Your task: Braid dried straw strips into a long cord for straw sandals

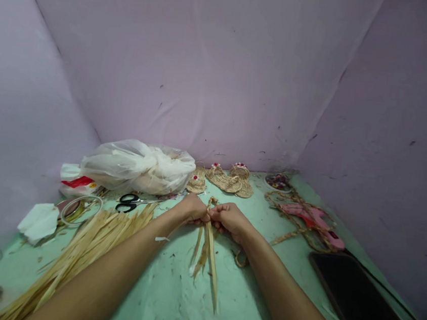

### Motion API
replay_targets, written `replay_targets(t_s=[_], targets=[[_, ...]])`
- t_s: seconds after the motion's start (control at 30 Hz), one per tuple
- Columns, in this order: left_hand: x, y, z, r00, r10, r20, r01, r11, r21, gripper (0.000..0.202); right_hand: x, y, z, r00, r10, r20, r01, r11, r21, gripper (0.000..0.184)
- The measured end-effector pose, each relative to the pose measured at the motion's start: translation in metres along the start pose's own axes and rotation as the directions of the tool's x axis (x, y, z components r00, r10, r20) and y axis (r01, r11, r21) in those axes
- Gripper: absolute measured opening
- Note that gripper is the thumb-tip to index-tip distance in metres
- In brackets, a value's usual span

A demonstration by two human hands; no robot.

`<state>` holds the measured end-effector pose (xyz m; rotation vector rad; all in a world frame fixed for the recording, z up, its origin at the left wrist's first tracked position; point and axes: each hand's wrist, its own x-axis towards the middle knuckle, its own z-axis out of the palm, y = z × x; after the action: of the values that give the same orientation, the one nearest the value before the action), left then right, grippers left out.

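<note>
At the middle of the table my left hand point(194, 209) and my right hand point(230, 217) meet, both closed on a braid of dried plant strips point(213, 200). A short plaited end shows just above my fingers. Below them the loose strips point(210, 261) hang toward me, one longer and paler than the others. My fingertips hide the spot where the strips cross. Left of my left forearm lies a bundle of flat, straw-coloured strips point(90, 244).
Scissors point(128, 203) lie left, before a white plastic bag point(140, 165). Small woven slippers point(226, 181) with red and white beads stand against the wall. On the right are a bead container point(278, 181), a pink glue gun point(317, 223) tangled in braided cord, and a dark phone point(362, 303).
</note>
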<state>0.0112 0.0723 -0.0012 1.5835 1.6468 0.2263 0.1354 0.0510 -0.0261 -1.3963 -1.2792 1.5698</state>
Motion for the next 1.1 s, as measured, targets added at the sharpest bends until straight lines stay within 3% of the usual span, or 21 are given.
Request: replay_targets(t_s=[0.17, 0.3, 0.4, 0.5, 0.6, 0.7, 0.77, 0.87, 1.0, 1.1], targets=[[-0.001, 0.006, -0.003, 0.988, 0.134, -0.074, -0.110, 0.958, 0.265, 0.014, 0.002, 0.000, 0.002, 0.997, 0.027, -0.072, -0.027, 1.000, -0.004, 0.010], [-0.006, 0.005, -0.005, 0.973, 0.205, -0.106, -0.167, 0.942, 0.290, 0.014, 0.003, 0.000, 0.005, 0.987, 0.066, -0.143, -0.068, 0.998, -0.007, 0.009], [-0.011, 0.001, -0.009, 0.988, 0.151, -0.018, -0.147, 0.978, 0.147, 0.016, 0.002, 0.000, 0.004, 0.986, 0.062, -0.153, -0.056, 0.998, 0.042, 0.009], [-0.015, -0.002, -0.010, 1.000, -0.003, -0.001, 0.003, 0.985, -0.175, 0.023, 0.001, -0.002, 0.000, 0.995, 0.071, -0.063, -0.062, 0.989, 0.135, 0.007], [-0.014, -0.002, -0.005, 0.989, -0.040, 0.144, 0.108, 0.854, -0.510, 0.018, 0.001, -0.004, -0.003, 0.995, 0.101, 0.018, -0.103, 0.975, 0.195, 0.006], [-0.010, -0.003, 0.001, 0.940, 0.009, 0.342, 0.215, 0.761, -0.612, 0.005, 0.002, -0.004, -0.005, 0.989, 0.142, 0.029, -0.145, 0.967, 0.211, 0.005], [-0.006, -0.005, 0.003, 0.923, 0.022, 0.384, 0.229, 0.771, -0.594, 0.009, 0.002, -0.004, -0.007, 0.989, 0.138, 0.053, -0.146, 0.967, 0.210, 0.005], [-0.002, -0.011, 0.000, 0.943, 0.047, 0.328, 0.138, 0.845, -0.516, 0.011, 0.001, -0.003, -0.012, 0.988, 0.094, 0.122, -0.111, 0.984, 0.140, 0.003], [0.002, -0.014, -0.003, 0.954, 0.078, 0.291, 0.043, 0.921, -0.388, 0.013, 0.000, -0.004, -0.018, 0.990, 0.037, 0.133, -0.025, 0.996, -0.089, 0.005], [0.004, -0.012, -0.003, 0.967, 0.027, 0.252, 0.038, 0.967, -0.252, 0.018, 0.003, -0.005, -0.019, 0.994, 0.000, 0.107, 0.030, 0.961, -0.275, 0.006]])
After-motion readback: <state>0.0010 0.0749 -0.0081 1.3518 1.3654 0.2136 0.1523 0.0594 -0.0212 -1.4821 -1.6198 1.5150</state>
